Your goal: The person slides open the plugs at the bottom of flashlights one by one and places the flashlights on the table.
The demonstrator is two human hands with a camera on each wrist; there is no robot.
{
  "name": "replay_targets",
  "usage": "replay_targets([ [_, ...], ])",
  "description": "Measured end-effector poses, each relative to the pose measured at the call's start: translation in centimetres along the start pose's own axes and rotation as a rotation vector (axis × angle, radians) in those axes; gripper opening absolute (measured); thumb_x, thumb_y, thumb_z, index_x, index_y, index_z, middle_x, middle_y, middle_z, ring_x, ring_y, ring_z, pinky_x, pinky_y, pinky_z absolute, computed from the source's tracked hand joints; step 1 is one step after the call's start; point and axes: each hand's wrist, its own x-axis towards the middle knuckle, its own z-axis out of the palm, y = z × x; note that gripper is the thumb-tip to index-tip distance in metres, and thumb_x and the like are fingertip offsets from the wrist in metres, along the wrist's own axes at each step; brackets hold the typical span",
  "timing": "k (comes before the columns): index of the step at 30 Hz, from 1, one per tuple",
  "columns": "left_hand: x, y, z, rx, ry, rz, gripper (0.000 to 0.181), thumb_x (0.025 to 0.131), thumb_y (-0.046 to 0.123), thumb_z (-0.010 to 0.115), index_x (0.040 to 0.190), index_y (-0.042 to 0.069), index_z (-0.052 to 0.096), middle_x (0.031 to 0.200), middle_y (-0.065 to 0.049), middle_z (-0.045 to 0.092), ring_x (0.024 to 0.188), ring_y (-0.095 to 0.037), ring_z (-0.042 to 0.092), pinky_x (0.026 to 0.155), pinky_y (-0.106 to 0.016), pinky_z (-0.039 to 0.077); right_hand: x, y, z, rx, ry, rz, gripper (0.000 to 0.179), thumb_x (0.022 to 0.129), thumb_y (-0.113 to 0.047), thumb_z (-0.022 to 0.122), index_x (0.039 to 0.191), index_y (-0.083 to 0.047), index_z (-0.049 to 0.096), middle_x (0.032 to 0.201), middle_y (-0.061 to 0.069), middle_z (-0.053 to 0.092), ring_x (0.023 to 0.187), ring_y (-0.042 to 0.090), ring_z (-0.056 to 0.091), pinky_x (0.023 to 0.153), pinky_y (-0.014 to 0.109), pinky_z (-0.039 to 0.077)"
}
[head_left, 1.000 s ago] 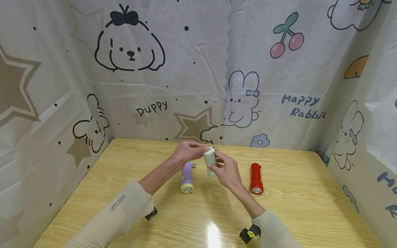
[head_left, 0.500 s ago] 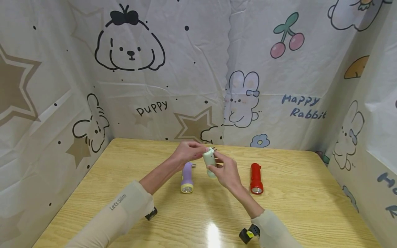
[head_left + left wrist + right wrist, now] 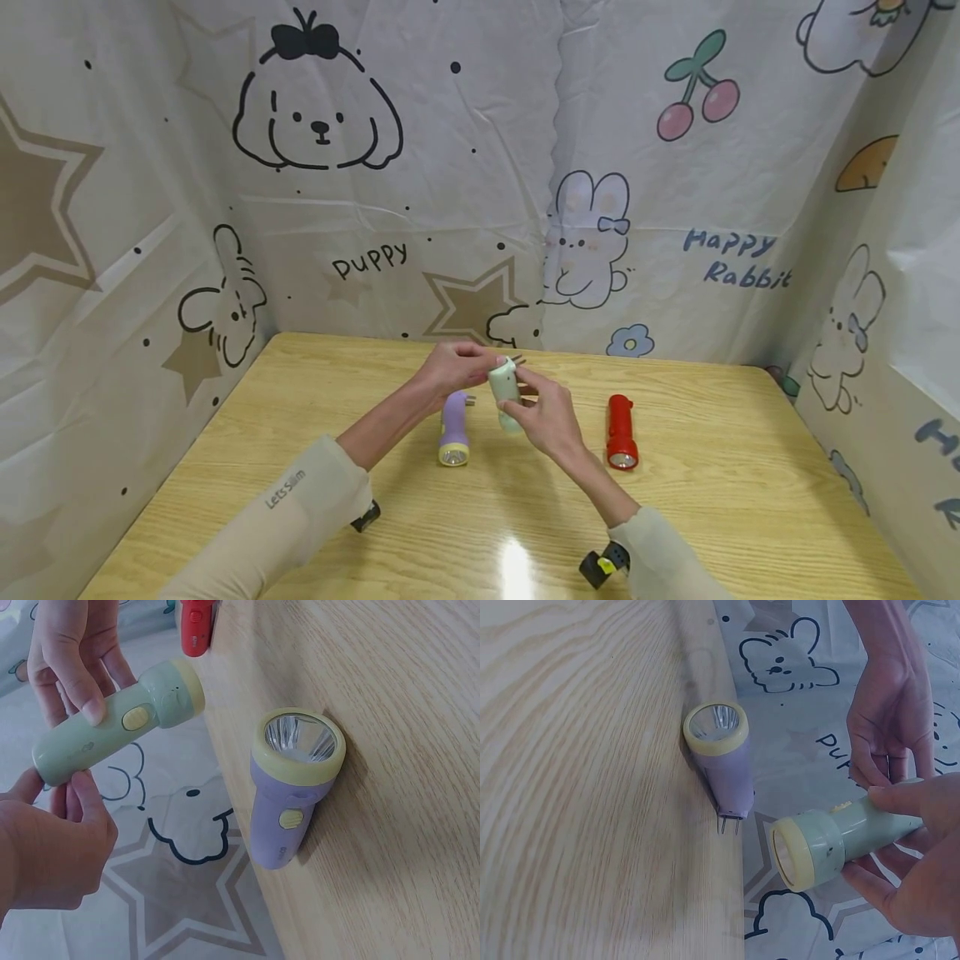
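A pale green flashlight [image 3: 504, 392] with a cream rim is held up above the table. Its tail points up and away, with metal plug prongs [image 3: 519, 361] sticking out beside the fingers in the head view. My left hand [image 3: 459, 367] pinches the tail end. Around the body, my right hand [image 3: 551, 414] grips with thumb and fingers; the thumb lies near the cream switch [image 3: 136, 718] in the left wrist view. Below and left, a purple flashlight [image 3: 453, 429] with a cream rim lies on the table, its prongs [image 3: 729, 824] out. Neither hand touches it.
A red flashlight [image 3: 620, 432] lies on the wooden table [image 3: 720, 500] to the right of my right hand. A printed cloth [image 3: 450, 183] hangs behind the table and along both sides. Black wrist devices [image 3: 597, 569] sit at both sleeves.
The green flashlight has tilted slightly leftward in my hands, and its prongs show a little more clearly. Both hands keep their hold. The purple and red flashlights stay in place.
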Motion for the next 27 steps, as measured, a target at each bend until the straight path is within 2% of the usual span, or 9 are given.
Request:
replay_targets([
  [12,0.28,-0.07,-0.01,-0.010,-0.023,-0.065,0.016,0.091,0.011,0.075,0.100,-0.001,0.071,0.111,-0.013,0.068,0.104,-0.025,0.068,0.093,-0.035,0.054,-0.03,0.05,-0.35,-0.066,-0.032,0.034,0.047,0.083,0.000,0.079,0.128,-0.004,0.067,0.116,0.014,0.068,0.098,0.032,0.069,0.080,0.038,0.060],
  [22,0.41,-0.42,0.21,-0.054,-0.024,-0.089,0.019,0.094,0.006,0.069,0.109,-0.005,0.069,0.118,-0.017,0.066,0.111,-0.029,0.065,0.092,-0.031,0.054,-0.13,0.38,-0.69,-0.116,-0.049,0.032,0.042,0.084,-0.008,0.080,0.125,-0.007,0.068,0.112,0.014,0.071,0.094,0.032,0.070,0.073,0.042,0.061],
  [27,0.46,-0.71,0.33,-0.057,-0.028,-0.074,0.020,0.096,0.006,0.067,0.111,-0.007,0.069,0.122,-0.018,0.064,0.113,-0.031,0.063,0.091,-0.029,0.054,-0.02,0.70,-0.87,-0.122,-0.055,0.050,0.041,0.085,-0.010,0.079,0.124,-0.008,0.069,0.111,0.013,0.071,0.094,0.031,0.070,0.074,0.044,0.061],
])
